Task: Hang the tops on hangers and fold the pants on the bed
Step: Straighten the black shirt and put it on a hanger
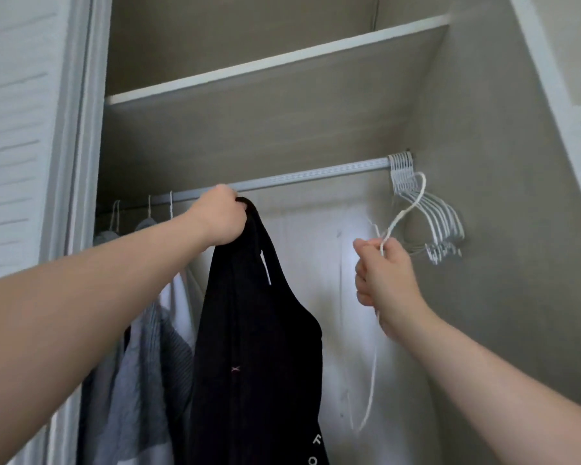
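A black top with white lettering near its hem hangs from my left hand, which grips it at the neckline just below the closet rail. To the right, my right hand holds a white hanger by its neck. Its hook points up toward the rail and its thin body trails down below my wrist. Several empty white hangers are bunched at the rail's right end.
Grey and white tops hang on hangers at the rail's left end. A shelf runs above the rail. A louvered closet door stands at the left, and the closet's side wall is at the right.
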### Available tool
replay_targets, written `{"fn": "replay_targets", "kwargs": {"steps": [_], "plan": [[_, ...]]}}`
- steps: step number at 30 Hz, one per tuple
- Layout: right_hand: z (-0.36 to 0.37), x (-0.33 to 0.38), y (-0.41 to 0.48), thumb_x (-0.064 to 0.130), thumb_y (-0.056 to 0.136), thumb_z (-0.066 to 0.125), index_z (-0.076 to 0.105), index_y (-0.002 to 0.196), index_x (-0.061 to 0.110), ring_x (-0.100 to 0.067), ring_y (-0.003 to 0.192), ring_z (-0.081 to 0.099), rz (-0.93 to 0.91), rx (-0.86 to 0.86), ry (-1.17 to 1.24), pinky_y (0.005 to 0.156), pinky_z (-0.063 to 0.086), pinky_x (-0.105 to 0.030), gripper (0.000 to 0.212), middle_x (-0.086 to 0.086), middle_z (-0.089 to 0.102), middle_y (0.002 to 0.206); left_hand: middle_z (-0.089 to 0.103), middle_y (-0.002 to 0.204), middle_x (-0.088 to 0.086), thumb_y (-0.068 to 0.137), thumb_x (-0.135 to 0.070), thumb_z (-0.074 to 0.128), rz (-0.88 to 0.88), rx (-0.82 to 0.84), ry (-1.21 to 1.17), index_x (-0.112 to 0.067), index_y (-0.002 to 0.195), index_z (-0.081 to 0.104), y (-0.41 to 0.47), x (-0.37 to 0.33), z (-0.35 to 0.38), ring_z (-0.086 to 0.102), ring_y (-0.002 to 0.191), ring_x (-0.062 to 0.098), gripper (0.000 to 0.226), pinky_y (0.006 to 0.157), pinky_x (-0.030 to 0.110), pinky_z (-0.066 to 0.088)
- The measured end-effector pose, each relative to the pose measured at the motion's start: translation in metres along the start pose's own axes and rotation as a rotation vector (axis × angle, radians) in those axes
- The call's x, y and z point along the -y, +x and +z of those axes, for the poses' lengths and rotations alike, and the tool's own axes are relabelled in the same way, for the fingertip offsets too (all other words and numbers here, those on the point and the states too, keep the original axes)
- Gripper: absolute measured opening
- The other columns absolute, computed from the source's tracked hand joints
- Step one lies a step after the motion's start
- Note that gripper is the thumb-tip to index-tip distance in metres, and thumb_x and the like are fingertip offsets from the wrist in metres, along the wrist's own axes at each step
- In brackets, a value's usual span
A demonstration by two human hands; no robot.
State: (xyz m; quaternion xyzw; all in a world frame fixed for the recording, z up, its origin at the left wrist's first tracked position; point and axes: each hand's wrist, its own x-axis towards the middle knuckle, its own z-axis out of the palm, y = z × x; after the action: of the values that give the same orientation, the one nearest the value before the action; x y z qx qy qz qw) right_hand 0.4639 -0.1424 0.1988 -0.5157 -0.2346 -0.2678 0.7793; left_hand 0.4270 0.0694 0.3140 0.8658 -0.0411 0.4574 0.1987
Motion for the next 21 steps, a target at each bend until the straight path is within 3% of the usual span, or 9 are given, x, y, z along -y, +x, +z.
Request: {"fn": "replay_targets", "kwargs": {"steps": [5,8,12,14,16,21], "plan": [[0.002,0.021,0.010,0.027,0.106,0.043,0.041,0.086,0.015,-0.011,0.037,0.023,0.004,0.067,-0.025,0.040,0.019,-0.016,0.023,0.000,0.028,0.055,0.070,0.104,0.014,0.102,-0.016,0.049,0.005,-0.160,0.118,-0.005,0.105,0.073,-0.029,-0.017,-0.053,0.063,0.102,0.034,0.026,0.085,0.034,0.049],[0.004,0.037,-0.003,0.027,0.106,0.040,0.043,0.088,0.014,-0.013,0.041,0.024,-0.063,0.108,0.012,0.040,0.020,-0.018,0.022,0.001,0.030,0.054,0.066,0.096,0.010,0.103,-0.016,0.050,-0.075,-0.299,0.106,-0.009,0.107,0.073,-0.049,-0.029,-0.090,0.061,0.093,0.029,0.025,0.078,0.029,0.043],[0.015,0.059,-0.033,0.026,0.106,0.039,0.051,0.085,0.014,-0.015,0.042,0.030,-0.074,0.220,0.081,0.038,0.024,-0.020,0.027,0.000,0.036,0.054,0.065,0.093,0.014,0.100,-0.016,0.051,-0.259,-0.417,0.018,-0.004,0.107,0.072,-0.079,-0.045,-0.142,0.068,0.089,0.038,0.026,0.084,0.043,0.059],[0.020,0.068,-0.051,0.024,0.106,0.040,0.054,0.082,0.015,-0.014,0.041,0.029,-0.049,0.287,0.147,0.038,0.024,-0.020,0.029,0.000,0.035,0.053,0.060,0.088,0.012,0.098,-0.014,0.049,-0.321,-0.485,0.043,-0.004,0.105,0.072,-0.097,-0.052,-0.169,0.063,0.077,0.033,0.025,0.076,0.041,0.060],[0.025,0.076,-0.071,0.023,0.105,0.041,0.057,0.082,0.015,-0.013,0.040,0.028,-0.014,0.348,0.207,0.038,0.023,-0.019,0.029,0.003,0.035,0.051,0.054,0.080,0.008,0.097,-0.014,0.048,-0.356,-0.550,0.141,-0.008,0.096,0.070,-0.115,-0.062,-0.196,0.051,0.069,0.026,0.023,0.061,0.030,0.048],[0.044,0.109,-0.126,0.015,0.103,0.044,0.061,0.083,0.011,-0.012,0.040,0.024,0.046,0.523,0.428,0.041,0.017,-0.020,0.027,0.004,0.032,0.049,0.043,0.071,0.003,0.094,-0.018,0.049,-0.419,-0.651,0.366,-0.019,0.074,0.053,-0.170,-0.097,-0.269,0.037,0.064,0.025,0.021,0.054,0.026,0.030]]}}
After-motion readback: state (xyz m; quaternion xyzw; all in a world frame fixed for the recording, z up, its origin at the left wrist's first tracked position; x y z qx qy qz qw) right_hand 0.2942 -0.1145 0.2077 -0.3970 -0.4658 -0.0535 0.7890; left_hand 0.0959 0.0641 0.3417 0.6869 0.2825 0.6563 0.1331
